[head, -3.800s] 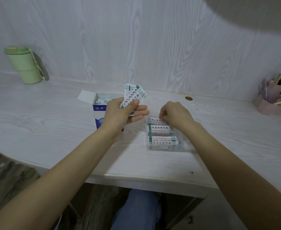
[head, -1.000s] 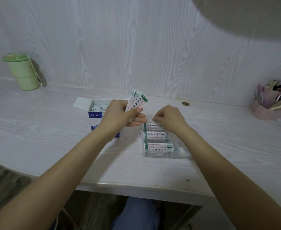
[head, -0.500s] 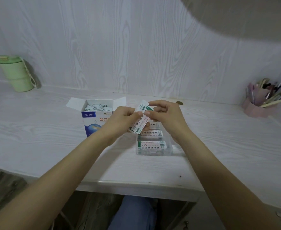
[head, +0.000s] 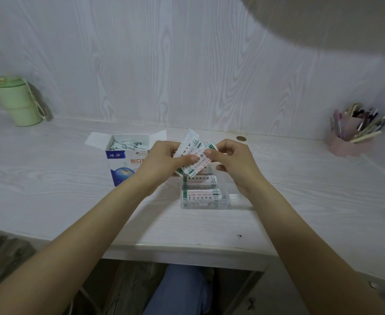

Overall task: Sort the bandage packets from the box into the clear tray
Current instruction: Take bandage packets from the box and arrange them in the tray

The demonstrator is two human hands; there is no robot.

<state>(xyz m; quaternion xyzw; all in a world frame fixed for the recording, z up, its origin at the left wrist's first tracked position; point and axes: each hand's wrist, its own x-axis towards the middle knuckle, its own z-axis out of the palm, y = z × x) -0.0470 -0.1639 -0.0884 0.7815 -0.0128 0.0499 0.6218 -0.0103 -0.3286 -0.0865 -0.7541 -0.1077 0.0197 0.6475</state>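
My left hand (head: pixel 162 162) grips a small fan of white bandage packets (head: pixel 190 159) with green ends, held just above the far end of the clear tray (head: pixel 227 202). My right hand (head: pixel 232 163) pinches the top edge of the frontmost packet in that fan. Two stacks of packets (head: pixel 200 193) lie flat in the tray's near part. The open blue-and-white box (head: pixel 121 165) stands left of the tray, with several packets (head: pixel 127 145) inside. My hands hide the tray's far end.
A green lidded cup (head: pixel 14 101) stands at the back left by the wall. A pink holder full of pens (head: pixel 353 135) sits at the back right. A small round brass fitting (head: pixel 241 138) is set in the desk behind my hands. The desk's front edge (head: pixel 187 248) runs below the tray.
My right hand rose from the tray to the fan of packets and now pinches one. The fan has spread a little wider than half a second ago.
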